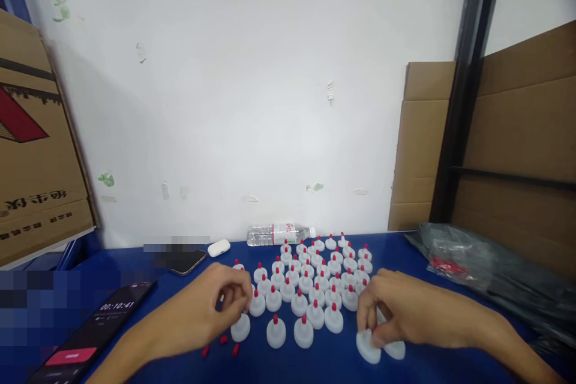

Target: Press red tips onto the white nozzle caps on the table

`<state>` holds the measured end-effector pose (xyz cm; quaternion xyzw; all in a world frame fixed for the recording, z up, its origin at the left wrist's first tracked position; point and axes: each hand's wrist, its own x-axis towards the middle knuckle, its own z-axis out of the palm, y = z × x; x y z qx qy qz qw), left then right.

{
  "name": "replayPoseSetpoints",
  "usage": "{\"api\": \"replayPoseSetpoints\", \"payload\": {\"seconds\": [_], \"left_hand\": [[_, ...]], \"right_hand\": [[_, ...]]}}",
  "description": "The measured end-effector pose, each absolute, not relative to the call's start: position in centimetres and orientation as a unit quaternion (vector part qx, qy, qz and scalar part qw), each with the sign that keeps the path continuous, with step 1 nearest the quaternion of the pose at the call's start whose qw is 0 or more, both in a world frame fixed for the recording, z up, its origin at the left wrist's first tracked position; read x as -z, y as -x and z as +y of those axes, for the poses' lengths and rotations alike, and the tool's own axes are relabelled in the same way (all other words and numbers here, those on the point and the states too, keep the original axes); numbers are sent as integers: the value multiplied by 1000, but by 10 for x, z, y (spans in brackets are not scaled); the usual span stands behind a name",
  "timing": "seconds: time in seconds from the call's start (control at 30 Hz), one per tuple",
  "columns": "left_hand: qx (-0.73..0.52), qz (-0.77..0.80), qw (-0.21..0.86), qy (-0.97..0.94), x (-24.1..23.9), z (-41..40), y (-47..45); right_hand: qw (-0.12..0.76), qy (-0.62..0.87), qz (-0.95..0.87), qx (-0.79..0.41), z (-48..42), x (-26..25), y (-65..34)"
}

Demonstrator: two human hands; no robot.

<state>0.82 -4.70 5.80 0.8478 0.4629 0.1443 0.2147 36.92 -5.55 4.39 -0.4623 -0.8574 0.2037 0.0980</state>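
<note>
White caps point(368, 348) at R hand point(400, 307) partly hidden, exact no. unclear.

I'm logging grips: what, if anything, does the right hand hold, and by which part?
The right hand seems to pinch a white cap near its top.

Blue table point(258, 366) under red-tipped white caps point(303, 334)

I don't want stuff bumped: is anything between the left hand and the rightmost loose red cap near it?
Yes. In this view, a white domed piece stands between the left hand and that loose red cap. Nothing else visible is in between.
</note>
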Motion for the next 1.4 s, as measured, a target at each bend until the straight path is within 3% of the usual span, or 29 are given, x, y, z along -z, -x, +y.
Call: {"api": "replayPoseSetpoints", "payload": {"seconds": [0.23,0.33,0.43,0.57,0.7,1.17,1.4], "left_hand": [[-2,531,355,-769,-63,-22,41],[4,544,380,-749,-52,-12,48],[-4,535,399,-745,-43,-6,48],[7,518,418,-746,-36,-3,44],[-5,514,411,-753,-32,-3,38],[-92,523,316,-786,-41,-8,30],[-288,459,1,-840,-42,-18,5]], "right_hand": [[130,355,-892,-247,-58,-24,-343],[133,325,-897,-268,-57,-21,-337],[191,308,-889,-279,-57,-24,-334],[301,309,-798,-421,-61,-27,-329],[337,270,-716,-549,-62,-23,-323],[340,354,-762,-423,-66,-15,-313],[347,425,-797,-253,-61,1,-310]]}}
